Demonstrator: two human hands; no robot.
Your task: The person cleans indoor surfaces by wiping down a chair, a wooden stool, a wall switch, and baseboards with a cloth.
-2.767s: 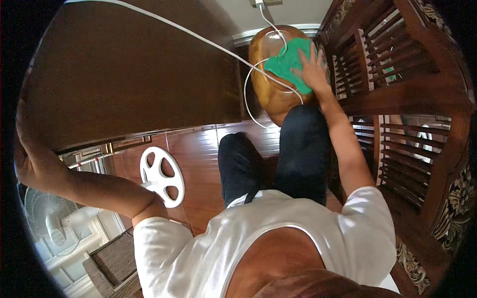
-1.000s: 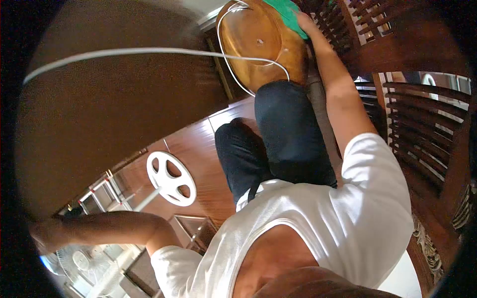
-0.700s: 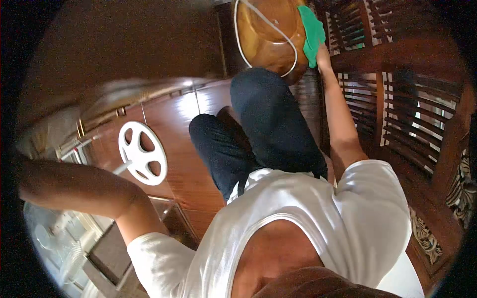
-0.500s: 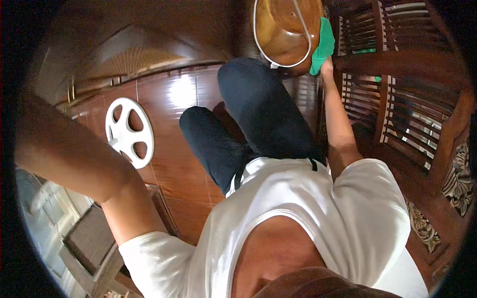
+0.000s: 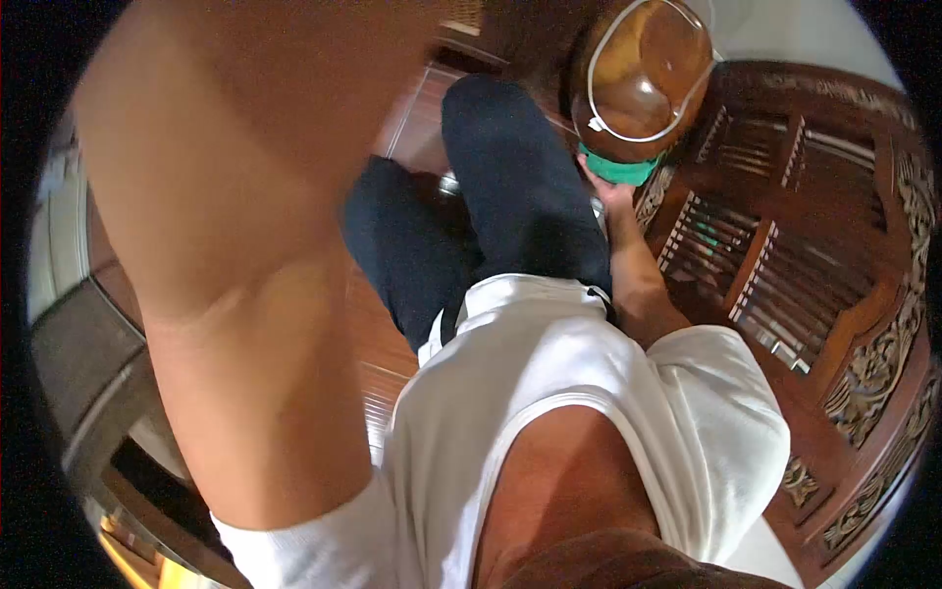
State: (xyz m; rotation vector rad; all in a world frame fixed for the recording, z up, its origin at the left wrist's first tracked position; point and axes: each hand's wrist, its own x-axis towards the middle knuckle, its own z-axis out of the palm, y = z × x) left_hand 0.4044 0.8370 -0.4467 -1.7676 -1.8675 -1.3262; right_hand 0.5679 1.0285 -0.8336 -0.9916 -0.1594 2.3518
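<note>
My right hand [image 5: 610, 189] is closed on a green cloth [image 5: 620, 167]. It presses the cloth against the near lower side of a rounded, glossy brown wooden piece [image 5: 628, 113], whose exact kind I cannot make out. A white cord [image 5: 591, 83] loops over that piece. My left arm [image 5: 245, 226] is raised close to the camera and fills much of the left side; its hand lies beyond the picture.
On the right stands a dark carved wooden bench [image 5: 775, 226] with slatted panels. Shiny reddish-brown floor tiles [image 5: 378, 324] show beside my bent legs [image 5: 520, 196]. At the lower left is a grey-topped piece of furniture [image 5: 83, 353].
The cloth and my right hand have gone from the right side of the wooden piece to its near underside. My left arm has swung up, and the white wheel-shaped object no longer shows.
</note>
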